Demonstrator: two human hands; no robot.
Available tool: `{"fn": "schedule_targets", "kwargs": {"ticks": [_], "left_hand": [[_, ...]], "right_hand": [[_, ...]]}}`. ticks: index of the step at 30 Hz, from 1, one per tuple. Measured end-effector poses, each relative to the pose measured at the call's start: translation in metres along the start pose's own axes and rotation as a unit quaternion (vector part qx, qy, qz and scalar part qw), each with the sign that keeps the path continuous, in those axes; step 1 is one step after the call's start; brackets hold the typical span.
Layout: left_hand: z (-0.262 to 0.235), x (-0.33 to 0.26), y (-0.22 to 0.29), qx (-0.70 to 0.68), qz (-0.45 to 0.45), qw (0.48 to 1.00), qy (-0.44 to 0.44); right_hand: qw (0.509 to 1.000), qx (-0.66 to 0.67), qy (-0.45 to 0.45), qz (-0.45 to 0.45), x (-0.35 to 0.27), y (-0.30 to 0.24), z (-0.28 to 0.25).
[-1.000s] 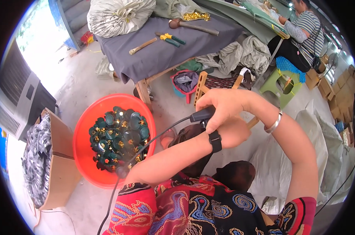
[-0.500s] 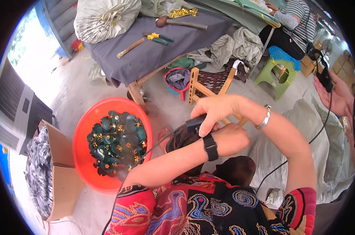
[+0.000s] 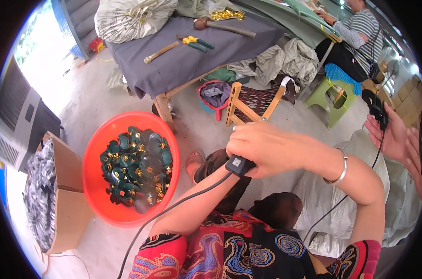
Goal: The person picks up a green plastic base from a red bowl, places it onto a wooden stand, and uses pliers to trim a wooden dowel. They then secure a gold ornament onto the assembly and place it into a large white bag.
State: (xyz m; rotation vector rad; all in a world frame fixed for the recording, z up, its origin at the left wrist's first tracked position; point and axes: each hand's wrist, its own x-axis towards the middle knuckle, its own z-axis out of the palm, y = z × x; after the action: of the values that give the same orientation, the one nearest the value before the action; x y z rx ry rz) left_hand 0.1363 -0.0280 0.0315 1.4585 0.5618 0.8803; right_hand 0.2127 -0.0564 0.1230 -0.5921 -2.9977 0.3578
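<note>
My left forearm [image 3: 194, 202] reaches in from the lower left. A small black box [image 3: 239, 165] with a cable [image 3: 173, 204] sits at its wrist. My right hand [image 3: 269, 146], with a silver bangle [image 3: 343, 168] on its wrist, lies across the left wrist, fingers curled over the box and its strap. Beneath it my left hand is hidden, so its fingers do not show. At the right edge another person's hands [image 3: 394, 130] hold a black strapped device [image 3: 377, 111] with a cable.
An orange-red tub [image 3: 91, 186] of dark green discs and gold pieces stands left, beside a carton [image 3: 73, 204] of silvery strips. On the cloth-covered table [image 3: 141, 76] lie pliers [image 3: 195, 43], a mallet [image 3: 225, 28] and a wooden-handled tool [image 3: 160, 52]. A wooden chair [image 3: 248, 109] stands ahead; someone sits farther right.
My right hand has swung over the left wrist and now covers the left hand and most of the strap. The box has turned face up. The other person's device has moved slightly left.
</note>
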Motion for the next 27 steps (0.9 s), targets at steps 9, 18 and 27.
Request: {"fn": "schedule_targets", "kwargs": {"ticks": [9, 18, 27], "left_hand": [[0.013, 0.002, 0.015, -0.436, -0.097, 0.868, 0.217], [-0.027, 0.01, 0.036, -0.556, 0.045, 0.824, 0.095], [-0.1, 0.038, -0.029, 0.6, 0.173, 0.749, 0.222]], "right_hand": [[0.979, -0.127, 0.117, -0.108, -0.016, -0.02, -0.004], [0.913, -0.248, 0.276, -0.17, -0.015, -0.014, 0.019], [0.936, -0.223, 0.259, 0.09, -0.019, 0.023, 0.092]]}}
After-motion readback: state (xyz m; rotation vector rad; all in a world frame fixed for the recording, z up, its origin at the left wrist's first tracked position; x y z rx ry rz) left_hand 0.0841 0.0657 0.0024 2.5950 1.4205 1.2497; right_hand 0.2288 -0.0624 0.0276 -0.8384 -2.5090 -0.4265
